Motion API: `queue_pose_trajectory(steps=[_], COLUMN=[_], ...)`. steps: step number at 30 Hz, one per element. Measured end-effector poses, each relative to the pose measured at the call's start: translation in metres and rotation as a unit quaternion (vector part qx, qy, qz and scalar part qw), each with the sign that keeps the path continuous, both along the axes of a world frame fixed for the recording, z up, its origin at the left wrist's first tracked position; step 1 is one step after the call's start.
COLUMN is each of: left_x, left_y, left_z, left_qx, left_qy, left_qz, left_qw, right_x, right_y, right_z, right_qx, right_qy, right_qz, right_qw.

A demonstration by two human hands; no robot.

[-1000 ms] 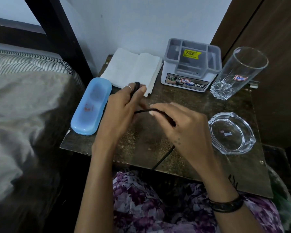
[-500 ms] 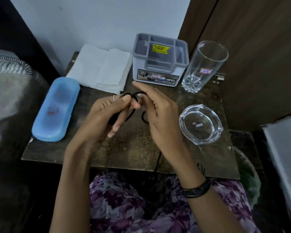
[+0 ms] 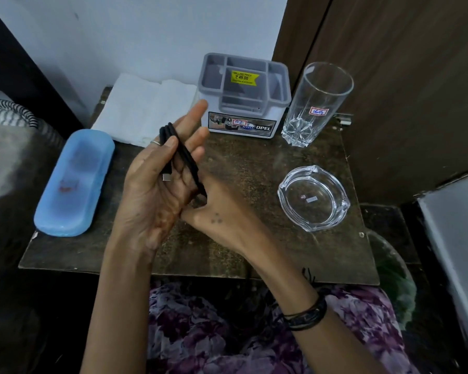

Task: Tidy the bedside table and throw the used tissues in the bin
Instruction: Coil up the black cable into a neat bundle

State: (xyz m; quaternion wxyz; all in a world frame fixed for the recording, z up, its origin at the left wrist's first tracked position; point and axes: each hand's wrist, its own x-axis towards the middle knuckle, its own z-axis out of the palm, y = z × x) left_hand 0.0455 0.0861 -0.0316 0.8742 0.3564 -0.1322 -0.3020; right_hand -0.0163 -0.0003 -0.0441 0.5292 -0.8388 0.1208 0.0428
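While the left hand [image 3: 157,184] holds the folded black cable [image 3: 183,160] above the bedside table [image 3: 241,163], the right hand [image 3: 214,211] pinches its lower end.
Cable seems light, soft and springy; hold the loops at their middle, or they open.

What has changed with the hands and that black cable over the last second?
The black cable, stretched between both hands a second ago, is now folded into a bundle held in the left hand. The right hand grips its lower end. The glass, ashtray and blue case have stayed put.
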Motion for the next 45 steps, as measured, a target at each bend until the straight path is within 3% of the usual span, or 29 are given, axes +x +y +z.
queue_pose_trajectory(steps=[6,11,15,20,24,29,32,36,41,42,45], left_x=[0.011,0.01,0.019,0.023,0.024,0.019,0.014,0.007,0.007,0.008,0.009], left_y=[-0.001,-0.003,0.006,0.021,0.024,0.017,0.015,0.001,-0.006,-0.006,-0.011], left_z=[-0.011,-0.018,-0.024,-0.03,-0.031,-0.02,-0.013,-0.008,-0.009,-0.01,-0.013], left_qx=[0.139,0.296,0.382,0.406,0.385,0.3,0.183,-0.006,-0.174,-0.165,-0.008], left_qy=[-0.083,-0.228,-0.283,-0.281,-0.238,-0.159,-0.083,0.083,0.17,0.171,0.094], left_qz=[0.118,0.152,0.143,0.077,0.056,0.066,0.024,0.048,0.001,0.014,0.103], left_qw=[0.98,0.915,0.868,0.866,0.89,0.938,0.979,0.995,0.97,0.971,0.99], right_x=[-0.006,-0.011,-0.014,-0.018,-0.018,-0.015,-0.015,-0.015,-0.022,-0.023,-0.026], right_y=[-0.001,-0.009,-0.011,-0.018,-0.029,-0.026,-0.031,-0.031,-0.028,-0.027,-0.026], right_z=[0.0,0.003,0.009,0.015,0.019,0.012,0.009,0.008,0.018,0.02,0.023], right_qx=[-0.04,-0.125,-0.134,-0.039,-0.046,-0.051,-0.076,-0.175,-0.231,-0.24,-0.244], right_qy=[-0.051,-0.149,-0.29,-0.397,-0.415,-0.352,-0.274,-0.12,-0.02,-0.019,-0.054], right_qz=[-0.008,-0.036,-0.096,-0.278,-0.314,-0.328,-0.323,-0.168,0.054,0.087,0.15], right_qw=[0.998,0.98,0.943,0.874,0.853,0.875,0.903,0.963,0.971,0.967,0.957])
